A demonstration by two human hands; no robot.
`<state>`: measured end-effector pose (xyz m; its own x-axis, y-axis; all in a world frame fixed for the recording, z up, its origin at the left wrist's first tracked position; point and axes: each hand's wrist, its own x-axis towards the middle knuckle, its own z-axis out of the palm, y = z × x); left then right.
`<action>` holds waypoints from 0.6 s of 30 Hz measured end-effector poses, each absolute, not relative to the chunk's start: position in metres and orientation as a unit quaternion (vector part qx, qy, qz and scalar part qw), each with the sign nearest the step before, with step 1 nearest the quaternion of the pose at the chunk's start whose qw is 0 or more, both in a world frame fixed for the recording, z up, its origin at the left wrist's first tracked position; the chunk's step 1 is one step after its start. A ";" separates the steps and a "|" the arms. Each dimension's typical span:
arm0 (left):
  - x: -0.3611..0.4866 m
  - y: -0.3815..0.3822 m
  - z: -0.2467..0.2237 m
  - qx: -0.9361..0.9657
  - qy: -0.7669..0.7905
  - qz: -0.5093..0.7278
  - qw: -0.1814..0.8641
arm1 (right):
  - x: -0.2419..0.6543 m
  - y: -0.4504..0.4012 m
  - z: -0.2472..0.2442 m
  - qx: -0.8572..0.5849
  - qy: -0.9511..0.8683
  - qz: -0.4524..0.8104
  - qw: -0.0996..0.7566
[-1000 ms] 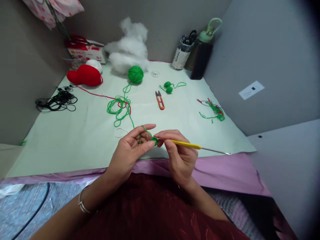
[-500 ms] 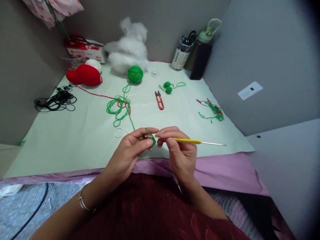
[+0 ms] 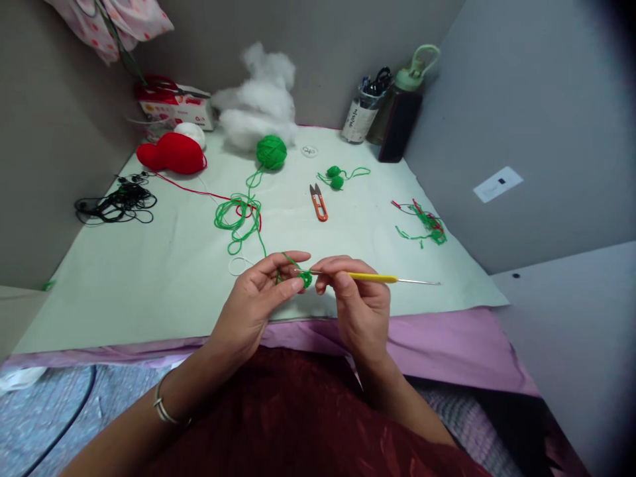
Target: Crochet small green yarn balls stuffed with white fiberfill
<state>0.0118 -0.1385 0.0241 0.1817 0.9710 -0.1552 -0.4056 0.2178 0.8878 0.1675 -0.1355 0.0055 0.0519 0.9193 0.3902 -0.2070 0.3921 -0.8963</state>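
Note:
My left hand (image 3: pixel 261 291) pinches a small green crochet piece (image 3: pixel 307 280) between thumb and fingers, with green yarn running over the raised index finger. My right hand (image 3: pixel 358 305) grips a crochet hook (image 3: pixel 375 277) by its yellow handle. The hook's left tip meets the top of the green piece; its other metal end points right. From the left hand, yarn leads back to a loose green tangle (image 3: pixel 238 222) and on to a green yarn ball (image 3: pixel 271 153). Orange thread snips (image 3: pixel 319 204) lie beyond the hands.
Two small green crocheted balls (image 3: pixel 336 180) lie past the snips. Yarn scraps (image 3: pixel 430 225) are at right, black cord (image 3: pixel 119 201) and a red stuffed piece (image 3: pixel 173 154) at left. White stuffing (image 3: pixel 261 99), a pen cup (image 3: pixel 361 116) and a bottle (image 3: pixel 392 109) stand at the back.
The hook has shifted slightly left and tilts a little differently. The green piece is turned so more of its face shows. Both hands keep their holds.

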 end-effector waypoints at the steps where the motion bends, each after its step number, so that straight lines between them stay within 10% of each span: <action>1: 0.012 -0.139 0.024 0.367 0.388 0.506 0.677 | 0.167 -0.135 0.005 -0.334 -0.534 0.437 0.643; 18: 0.016 -0.134 0.031 0.310 0.374 0.518 0.704 | 0.164 -0.133 0.002 -0.335 -0.531 0.439 0.642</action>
